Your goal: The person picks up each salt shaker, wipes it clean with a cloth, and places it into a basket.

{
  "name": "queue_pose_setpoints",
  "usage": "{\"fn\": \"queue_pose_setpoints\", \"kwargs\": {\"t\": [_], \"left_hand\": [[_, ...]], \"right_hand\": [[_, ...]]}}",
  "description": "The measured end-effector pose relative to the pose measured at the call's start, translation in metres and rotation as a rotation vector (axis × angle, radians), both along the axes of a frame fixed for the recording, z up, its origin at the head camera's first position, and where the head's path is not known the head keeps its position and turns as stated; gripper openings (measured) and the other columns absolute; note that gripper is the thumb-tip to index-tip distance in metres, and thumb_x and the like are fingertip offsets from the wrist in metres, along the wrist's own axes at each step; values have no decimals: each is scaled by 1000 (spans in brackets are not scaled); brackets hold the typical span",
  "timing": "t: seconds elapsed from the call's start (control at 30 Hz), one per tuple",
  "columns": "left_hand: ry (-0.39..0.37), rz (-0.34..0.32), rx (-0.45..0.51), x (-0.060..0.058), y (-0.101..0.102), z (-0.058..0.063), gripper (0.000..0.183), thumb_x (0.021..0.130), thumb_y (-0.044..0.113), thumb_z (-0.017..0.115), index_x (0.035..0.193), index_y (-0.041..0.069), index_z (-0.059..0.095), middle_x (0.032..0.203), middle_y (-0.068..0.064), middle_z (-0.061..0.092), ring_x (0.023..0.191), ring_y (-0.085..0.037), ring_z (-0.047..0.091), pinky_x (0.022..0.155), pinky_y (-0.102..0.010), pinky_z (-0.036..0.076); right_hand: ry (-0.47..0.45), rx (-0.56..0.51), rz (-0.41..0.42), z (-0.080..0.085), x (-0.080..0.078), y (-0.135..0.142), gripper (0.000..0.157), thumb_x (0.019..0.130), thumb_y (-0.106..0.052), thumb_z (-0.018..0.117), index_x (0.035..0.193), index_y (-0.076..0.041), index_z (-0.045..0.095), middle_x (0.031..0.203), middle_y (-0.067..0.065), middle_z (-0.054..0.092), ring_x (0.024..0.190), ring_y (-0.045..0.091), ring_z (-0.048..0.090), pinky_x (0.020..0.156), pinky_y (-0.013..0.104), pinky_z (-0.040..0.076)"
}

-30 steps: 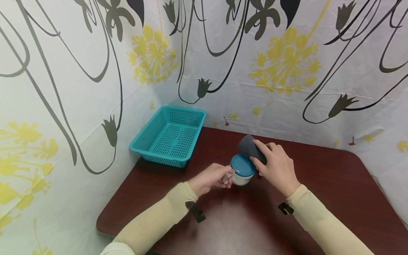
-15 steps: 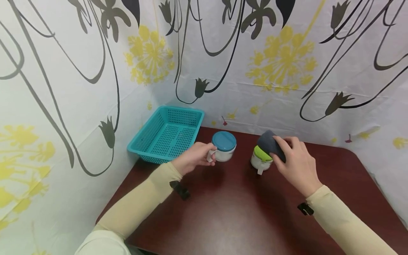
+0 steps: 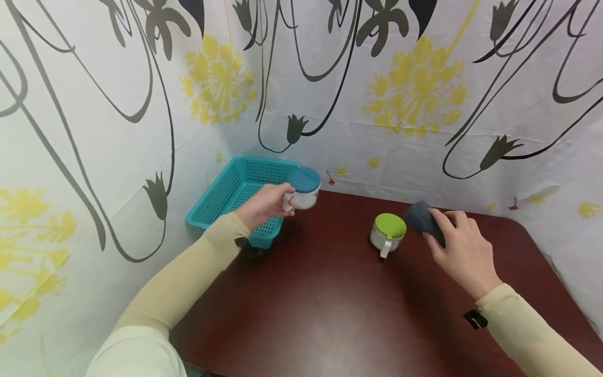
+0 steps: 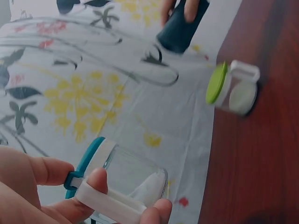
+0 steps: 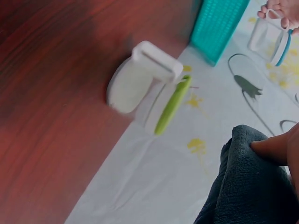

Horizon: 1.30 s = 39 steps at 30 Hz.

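My left hand (image 3: 268, 203) grips the white handle of a clear jar with a blue lid (image 3: 304, 179), held up in the air by the near right edge of the turquoise basket (image 3: 195, 215). Some white stuff shows inside that jar in the left wrist view. My right hand (image 3: 464, 250) pinches a folded dark grey cloth (image 3: 423, 220), raised off the table. Just left of the cloth, a matching jar with a green lid (image 3: 390, 226) stands upright on the table, its handle facing me. Neither hand touches it. The white contents of this jar (image 5: 128, 88) appear in the right wrist view.
The dark red-brown table (image 3: 330, 293) has rounded corners. The basket sits at its back left corner, partly behind my left hand. A white curtain (image 3: 405, 157) with yellow and grey plant prints hangs along the back and left side.
My left hand has lifted the blue-lidded jar and carried it left to the basket. My right hand has moved right with the cloth, uncovering the green-lidded jar.
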<state>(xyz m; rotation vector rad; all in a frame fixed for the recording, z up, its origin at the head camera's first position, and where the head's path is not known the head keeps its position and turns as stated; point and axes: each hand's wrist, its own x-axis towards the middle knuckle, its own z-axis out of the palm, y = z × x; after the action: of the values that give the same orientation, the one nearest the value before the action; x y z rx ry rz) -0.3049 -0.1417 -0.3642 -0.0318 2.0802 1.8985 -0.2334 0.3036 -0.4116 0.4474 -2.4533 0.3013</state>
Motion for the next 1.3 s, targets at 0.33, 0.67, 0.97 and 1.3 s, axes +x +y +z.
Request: {"fn": "queue_pose_setpoints", "kwargs": {"t": [0.33, 0.67, 0.97, 1.3], "left_hand": [[-6, 144, 113, -40, -33, 2, 30, 100, 28, 57, 105, -1, 56, 97, -19, 59, 106, -44, 61, 98, -48, 50], [20, 244, 180, -78, -56, -13, 29, 100, 28, 53, 89, 1, 50, 123, -25, 53, 101, -44, 60, 81, -41, 55], [-59, 357, 264, -110, -80, -31, 48, 101, 41, 56, 129, 3, 47, 125, -22, 50, 94, -35, 57, 89, -44, 51], [-95, 418, 267, -120, -99, -39, 38, 104, 32, 53, 135, 12, 42, 86, -9, 46, 72, -24, 44, 66, -37, 48]], "right_hand": [[-96, 15, -58, -14, 1, 29, 62, 85, -20, 77, 142, -15, 53, 122, 24, 48, 104, 45, 48, 45, 62, 43], [-168, 11, -115, -34, -1, 61, 62, 87, -22, 75, 143, -12, 49, 123, 26, 46, 104, 48, 46, 42, 62, 38], [-269, 11, -172, -55, -4, 84, 61, 89, -25, 73, 140, -4, 47, 120, 31, 45, 101, 53, 47, 46, 67, 39], [-398, 58, -206, -82, -4, 117, 62, 90, -26, 70, 138, 3, 43, 117, 37, 42, 94, 57, 49, 50, 65, 42]]}}
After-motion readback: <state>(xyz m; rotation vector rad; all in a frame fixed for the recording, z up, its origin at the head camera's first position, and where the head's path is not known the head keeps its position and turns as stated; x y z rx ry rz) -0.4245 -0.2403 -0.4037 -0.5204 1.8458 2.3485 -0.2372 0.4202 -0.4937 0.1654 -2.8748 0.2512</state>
